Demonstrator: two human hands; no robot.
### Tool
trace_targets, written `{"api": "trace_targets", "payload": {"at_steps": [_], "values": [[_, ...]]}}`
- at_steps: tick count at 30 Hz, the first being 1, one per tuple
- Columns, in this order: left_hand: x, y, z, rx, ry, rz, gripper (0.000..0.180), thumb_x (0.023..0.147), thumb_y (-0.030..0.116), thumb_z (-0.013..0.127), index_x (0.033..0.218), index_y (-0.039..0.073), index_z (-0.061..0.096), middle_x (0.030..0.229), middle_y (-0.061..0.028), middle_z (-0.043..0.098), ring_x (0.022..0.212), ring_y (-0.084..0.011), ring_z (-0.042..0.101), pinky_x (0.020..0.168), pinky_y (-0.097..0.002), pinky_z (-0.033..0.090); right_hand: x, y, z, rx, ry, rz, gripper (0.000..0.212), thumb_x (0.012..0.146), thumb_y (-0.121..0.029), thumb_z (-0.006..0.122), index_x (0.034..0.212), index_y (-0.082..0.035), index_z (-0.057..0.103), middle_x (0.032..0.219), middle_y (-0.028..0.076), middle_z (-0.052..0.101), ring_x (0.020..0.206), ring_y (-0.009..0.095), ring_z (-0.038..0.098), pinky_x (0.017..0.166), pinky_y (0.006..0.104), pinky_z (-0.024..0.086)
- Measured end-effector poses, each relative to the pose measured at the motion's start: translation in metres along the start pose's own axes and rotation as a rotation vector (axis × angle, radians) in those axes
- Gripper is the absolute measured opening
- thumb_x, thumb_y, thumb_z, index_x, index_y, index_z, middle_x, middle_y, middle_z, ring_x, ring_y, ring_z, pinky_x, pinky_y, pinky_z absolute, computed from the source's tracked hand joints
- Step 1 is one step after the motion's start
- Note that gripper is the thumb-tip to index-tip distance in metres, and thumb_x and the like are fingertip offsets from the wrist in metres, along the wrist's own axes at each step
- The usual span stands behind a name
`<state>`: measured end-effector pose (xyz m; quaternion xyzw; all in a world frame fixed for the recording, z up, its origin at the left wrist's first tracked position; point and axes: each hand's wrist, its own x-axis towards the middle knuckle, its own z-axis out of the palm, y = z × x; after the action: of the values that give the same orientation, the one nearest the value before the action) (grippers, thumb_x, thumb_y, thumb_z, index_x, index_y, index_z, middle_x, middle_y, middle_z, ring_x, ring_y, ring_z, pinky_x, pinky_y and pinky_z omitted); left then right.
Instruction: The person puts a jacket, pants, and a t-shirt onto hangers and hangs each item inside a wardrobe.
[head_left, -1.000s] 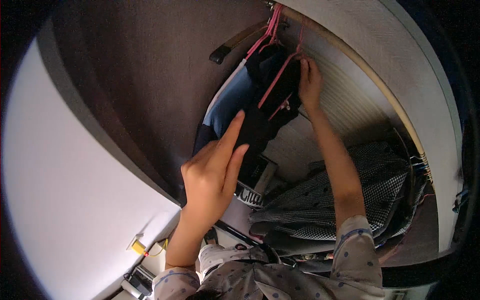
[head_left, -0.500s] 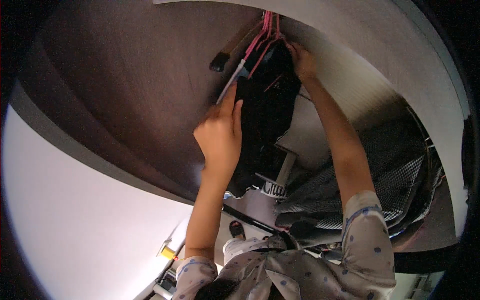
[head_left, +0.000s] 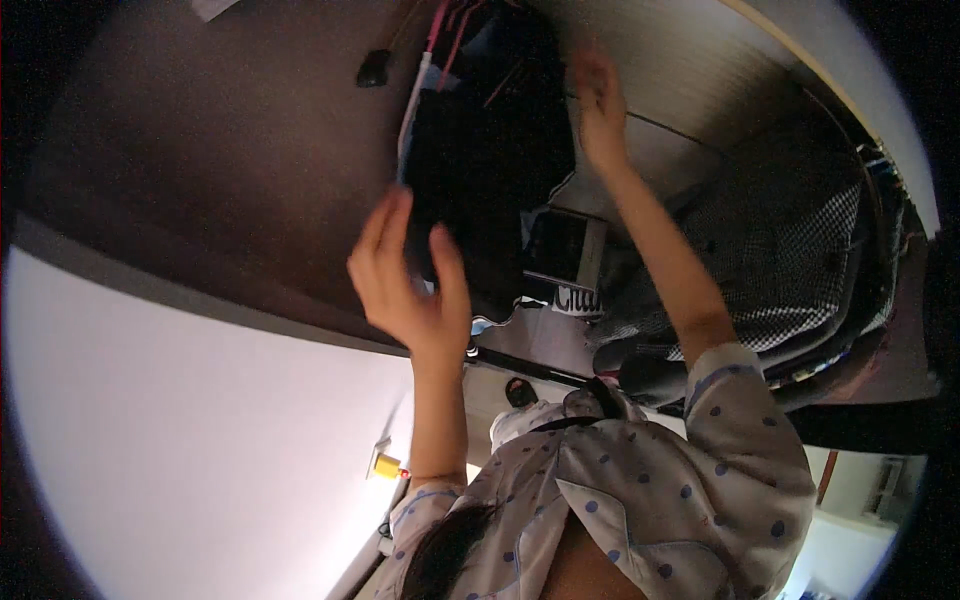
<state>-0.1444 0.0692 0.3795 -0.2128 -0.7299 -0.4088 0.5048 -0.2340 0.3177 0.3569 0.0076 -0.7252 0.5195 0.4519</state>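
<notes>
Dark clothes (head_left: 490, 170) hang from pink hangers (head_left: 436, 38) inside a wardrobe. One hanger has a pale white arm along the left side of the clothes. Below that arm, by the lower left edge of the clothes, is my left hand (head_left: 408, 290), its fingers spread and the thumb apart. My right hand (head_left: 602, 115) is raised just right of the clothes, somewhat blurred, with fingers extended and nothing seen in them. Exact contact between the left fingertips and the cloth is hard to make out.
Grey checked and dark garments (head_left: 790, 270) bunch together at the right. A dark box with a pale edge (head_left: 590, 255) sits behind the hanging clothes, above a white lettered item (head_left: 577, 300). A brown bar with a black end (head_left: 373, 68) juts out left. A white panel (head_left: 180, 420) fills the lower left.
Both hands have come away from the clothes and hangers; the left fingers have spread and the right hand has let go near the hanger top. The view has shifted, bringing the clothes higher.
</notes>
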Motion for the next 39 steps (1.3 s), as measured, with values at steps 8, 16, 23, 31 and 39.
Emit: {"api": "trace_targets", "payload": {"at_steps": [8,16,23,31,39], "values": [[-0.104,0.015,-0.024,-0.503,-0.424,-0.311,0.012,0.081,0.005,0.05,0.083,0.001,0.062,0.072,-0.0075,0.058,0.062,-0.0174,0.051,0.058,-0.0274,0.04,-0.153,-0.026,-0.125,0.175,-0.007,0.433,0.029,0.095,-0.029,0.04,0.093,-0.003,0.052,0.079,0.004,0.056,0.061,0.009,0.05,0.053,0.0201,0.038],[-0.177,0.067,-0.026,-0.69,-1.164,-0.635,0.017,0.088,0.008,0.048,0.099,0.003,0.061,0.079,-0.0048,0.062,0.071,-0.0116,0.057,0.063,-0.0229,0.044,-0.237,-0.123,-0.206,-0.045,0.132,0.347,0.03,0.096,-0.022,0.038,0.085,-0.001,0.056,0.057,0.003,0.05,0.05,0.007,0.043,0.046,0.0218,0.034],[-0.195,0.149,-0.012,-0.791,-1.387,-0.341,0.014,0.087,0.011,0.052,0.096,0.007,0.062,0.079,-0.0037,0.065,0.071,-0.011,0.06,0.058,-0.0237,0.044,-0.346,-0.197,-0.303,-0.06,0.554,0.451,0.03,0.096,-0.021,0.039,0.08,0.0,0.053,0.057,0.001,0.047,0.05,0.006,0.04,0.047,0.021,0.033],[-0.268,0.333,-0.05,-1.275,-1.676,-0.458,0.016,0.09,0.015,0.052,0.097,0.005,0.062,0.082,-0.0018,0.063,0.071,-0.0063,0.054,0.062,-0.0193,0.04,-0.501,-0.319,-0.397,-0.373,1.08,0.555,0.029,0.094,-0.023,0.039,0.08,-0.002,0.055,0.054,0.001,0.047,0.048,0.006,0.039,0.046,0.0209,0.032],[-0.336,0.471,-0.13,-1.658,-2.123,-0.033,0.014,0.087,0.014,0.056,0.093,0.002,0.062,0.083,-0.0031,0.063,0.075,-0.0079,0.057,0.062,-0.0199,0.04,-0.619,-0.402,-0.415,-0.469,1.567,0.501,0.026,0.093,-0.021,0.04,0.08,-0.004,0.056,0.055,-0.002,0.045,0.049,0.005,0.038,0.044,0.0196,0.029]]}}
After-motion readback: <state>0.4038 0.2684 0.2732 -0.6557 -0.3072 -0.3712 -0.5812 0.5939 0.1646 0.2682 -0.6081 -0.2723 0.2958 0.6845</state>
